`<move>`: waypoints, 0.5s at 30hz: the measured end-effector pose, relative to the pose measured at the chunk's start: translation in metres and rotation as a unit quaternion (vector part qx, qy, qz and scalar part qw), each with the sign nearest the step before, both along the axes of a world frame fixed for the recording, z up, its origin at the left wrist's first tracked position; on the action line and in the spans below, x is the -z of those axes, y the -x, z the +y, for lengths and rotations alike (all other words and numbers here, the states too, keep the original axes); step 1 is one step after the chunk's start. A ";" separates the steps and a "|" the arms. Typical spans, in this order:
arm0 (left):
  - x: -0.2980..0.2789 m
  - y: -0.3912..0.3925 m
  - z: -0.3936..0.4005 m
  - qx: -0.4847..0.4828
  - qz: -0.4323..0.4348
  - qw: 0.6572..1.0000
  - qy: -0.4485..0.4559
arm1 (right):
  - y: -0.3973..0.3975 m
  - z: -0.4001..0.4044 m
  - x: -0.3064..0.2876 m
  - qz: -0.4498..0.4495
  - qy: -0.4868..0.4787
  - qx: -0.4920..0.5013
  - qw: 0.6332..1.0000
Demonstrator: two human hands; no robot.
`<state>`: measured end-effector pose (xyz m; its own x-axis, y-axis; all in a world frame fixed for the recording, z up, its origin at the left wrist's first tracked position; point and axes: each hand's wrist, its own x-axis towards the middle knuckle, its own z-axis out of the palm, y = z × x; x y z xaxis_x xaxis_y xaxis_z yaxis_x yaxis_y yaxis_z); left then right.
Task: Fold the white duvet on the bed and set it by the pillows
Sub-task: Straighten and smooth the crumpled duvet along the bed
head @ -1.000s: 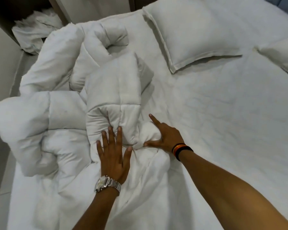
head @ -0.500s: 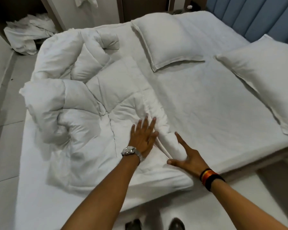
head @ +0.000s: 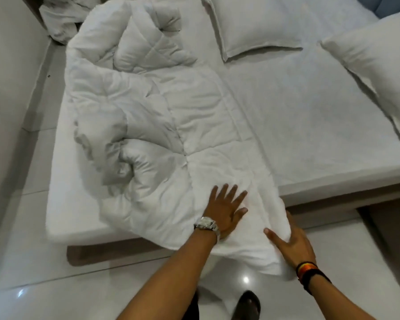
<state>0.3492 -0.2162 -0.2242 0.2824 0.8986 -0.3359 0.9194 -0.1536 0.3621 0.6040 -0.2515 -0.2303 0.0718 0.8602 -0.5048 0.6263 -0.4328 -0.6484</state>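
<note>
The white duvet [head: 162, 116] lies crumpled over the left half of the bed [head: 310, 116], with one corner dragged over the bed's near edge. My left hand [head: 224, 209], wearing a watch, rests flat on that corner with its fingers spread. My right hand [head: 293, 243] holds the duvet's right edge, the cloth caught between thumb and fingers; the other fingertips are hidden beneath it. Two white pillows lie at the head end, one at the top middle [head: 252, 24] and one at the right [head: 376, 72].
A heap of white linen [head: 60, 19] sits on the floor past the far left corner. A blue headboard [head: 393, 5] shows at the top right. Glossy floor tiles run along the bed's brown base [head: 333, 204]. My dark shoe [head: 247, 306] is below.
The duvet's near part has been pulled flatter and toward me, its corner now hanging off the bed edge. Both hands came back with it, and the view backed away from the bed.
</note>
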 end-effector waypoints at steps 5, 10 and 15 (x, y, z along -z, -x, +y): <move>-0.003 0.142 -0.066 -0.310 0.015 0.929 -0.202 | 0.092 0.012 -0.015 -0.095 -0.108 -0.092 0.985; 0.018 0.261 -0.083 -0.561 -0.056 0.814 -0.140 | 0.235 0.045 -0.034 -0.055 -0.213 -0.276 0.936; 0.057 0.313 -0.026 -0.552 -0.243 0.790 -0.111 | 0.345 0.071 -0.018 -0.044 -0.222 -0.335 0.915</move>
